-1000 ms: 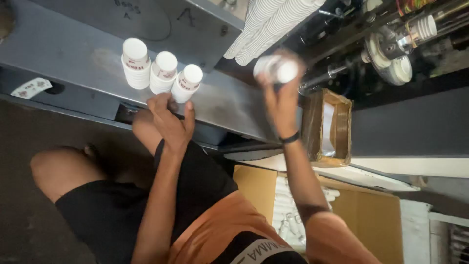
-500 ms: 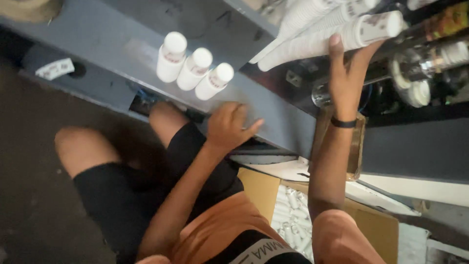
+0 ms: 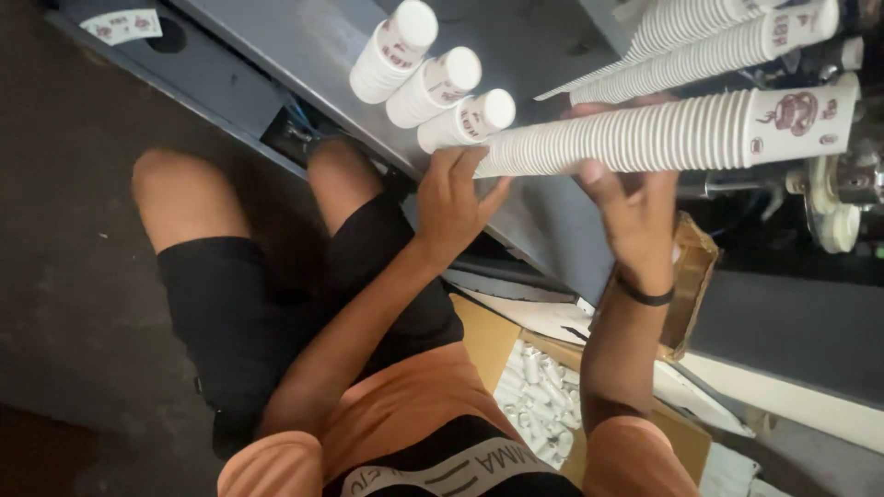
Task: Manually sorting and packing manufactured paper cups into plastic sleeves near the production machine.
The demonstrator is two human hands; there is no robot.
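A long nested stack of white paper cups [image 3: 663, 138] with a dark red print lies sideways across the upper right. My left hand [image 3: 453, 198] cups its open end, fingers curled around the rim. Farther along, my right hand [image 3: 635, 216], a black band at its wrist, grips the stack from underneath. Three short stacks of upturned white cups [image 3: 428, 74] stand in a row on the grey metal table [image 3: 304, 46], just left of my left hand.
Two more long cup stacks [image 3: 709, 41] lie above the held one. Machine shafts and a metal wheel [image 3: 838, 207] sit at the right. An open cardboard box [image 3: 543, 396] of small white pieces rests below, beside my knees. The floor at the left is dark.
My right hand came down from the upper stacks with a long stack of cups. My left hand rose off the table edge and took the stack's open end.
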